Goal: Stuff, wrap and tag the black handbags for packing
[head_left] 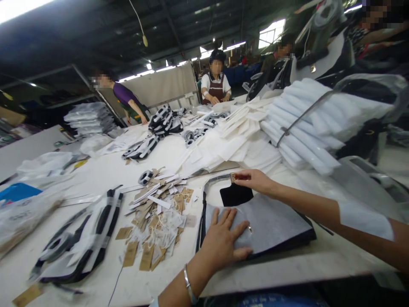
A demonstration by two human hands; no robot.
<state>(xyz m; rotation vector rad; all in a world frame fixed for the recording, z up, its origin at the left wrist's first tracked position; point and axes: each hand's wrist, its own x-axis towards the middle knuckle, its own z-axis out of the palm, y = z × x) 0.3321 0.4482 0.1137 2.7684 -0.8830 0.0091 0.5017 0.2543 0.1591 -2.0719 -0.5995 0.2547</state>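
In front of me on the table lies a black handbag with a greyish protective sheet [277, 221] over its front. My left hand [223, 238] rests flat on that sheet with its fingers spread, beside a small gold fitting [249, 229]. My right hand [255, 179] is closed at the bag's far side, with thumb and fingers pinching a gold clasp [232, 178]. Below the clasp hangs a black tab [236, 195]. A wrapped strap or handle [211, 183] curves along the bag's left side.
Left of the bag is a heap of brown and white tags [156, 217] with strings. Farther left lies another wrapped black bag [86, 243]. White sheets [223, 145] and a strapped bundle of white padding [303, 115] lie beyond. Several co-workers are around the table.
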